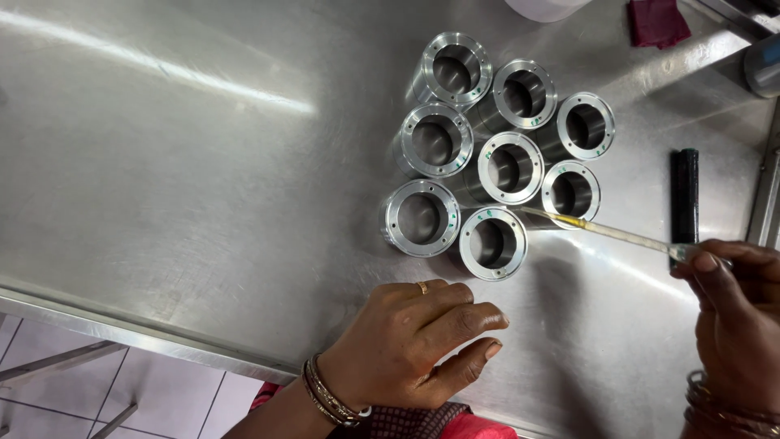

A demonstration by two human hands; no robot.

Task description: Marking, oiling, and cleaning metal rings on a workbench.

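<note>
Steel table (203, 162): shiny flanged metal sleeves (493, 243).

Steel counter (203, 162): brushed silver-grey with pale streaks of reflected light. Eight metal rings (496, 142), beyond the left hand (406, 345): bright silver, dark bores, small green dots on several rims. Thin rod (605, 232) in the grip of the right hand (735, 313): silver with a yellow band. Black bar (684, 199) beyond that grip. Maroon cloth (656, 22) far beyond. Left ring finger: gold band. Both wrists: gold-and-brown bangles.
</note>
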